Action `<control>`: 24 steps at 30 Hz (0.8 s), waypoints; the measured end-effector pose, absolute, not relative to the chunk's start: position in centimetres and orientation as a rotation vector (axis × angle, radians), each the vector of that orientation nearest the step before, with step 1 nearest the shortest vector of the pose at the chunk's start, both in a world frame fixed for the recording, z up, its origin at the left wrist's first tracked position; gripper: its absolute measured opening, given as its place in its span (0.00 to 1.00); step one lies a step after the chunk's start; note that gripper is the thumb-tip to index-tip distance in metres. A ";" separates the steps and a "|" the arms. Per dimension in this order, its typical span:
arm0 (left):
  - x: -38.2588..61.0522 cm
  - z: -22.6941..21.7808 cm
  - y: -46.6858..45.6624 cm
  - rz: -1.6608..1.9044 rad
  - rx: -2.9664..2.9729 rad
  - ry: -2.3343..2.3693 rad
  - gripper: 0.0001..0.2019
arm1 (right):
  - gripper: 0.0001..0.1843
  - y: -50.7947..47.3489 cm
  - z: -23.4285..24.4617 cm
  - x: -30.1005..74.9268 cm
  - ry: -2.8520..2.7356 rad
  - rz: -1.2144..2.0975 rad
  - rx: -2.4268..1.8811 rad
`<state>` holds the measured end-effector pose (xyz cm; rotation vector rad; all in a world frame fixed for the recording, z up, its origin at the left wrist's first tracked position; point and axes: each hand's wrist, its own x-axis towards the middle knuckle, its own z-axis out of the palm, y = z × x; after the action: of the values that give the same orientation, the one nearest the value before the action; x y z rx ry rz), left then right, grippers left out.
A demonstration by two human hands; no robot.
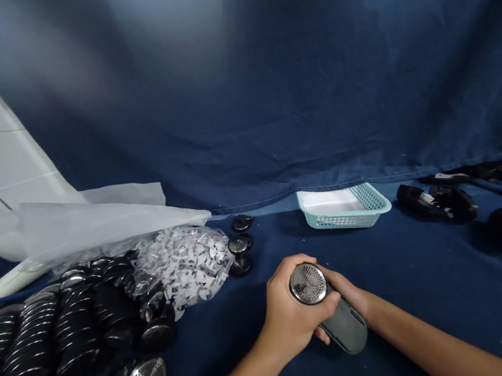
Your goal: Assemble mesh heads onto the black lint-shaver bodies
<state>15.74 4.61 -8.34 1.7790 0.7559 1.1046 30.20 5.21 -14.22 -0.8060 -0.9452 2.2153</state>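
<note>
Both my hands hold one dark grey handheld device (346, 326) with a round perforated metal head (308, 283), low in the middle of the view. My left hand (289, 316) is wrapped round the head end, thumb along its side. My right hand (348, 293) grips the body from behind and is mostly hidden by it. The device points its metal head up toward me, just above the blue cloth.
Rows of black round caps with metal mesh (39, 332) fill the left. Beside them lies a clear bag of small white pieces (186, 263). A pale green basket (345, 205) stands behind. Dark device bodies (436, 202) lie at the right, loose caps (239, 244) near the bag.
</note>
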 end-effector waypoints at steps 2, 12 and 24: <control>15.8 -8.4 4.6 1.112 1.775 0.767 0.24 | 0.45 5.2 -14.2 30.2 -0.955 2.216 -0.814; 15.8 -8.7 4.8 1.118 1.737 0.743 0.24 | 0.42 5.4 -14.8 30.2 -0.868 2.232 -0.805; 15.7 -9.0 5.8 1.117 1.656 0.730 0.27 | 0.43 5.4 -14.0 29.8 -0.792 2.191 -0.833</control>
<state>15.68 5.82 -8.98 1.6559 0.7297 1.1173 29.79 5.43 -13.97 -0.8332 -0.7918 2.1907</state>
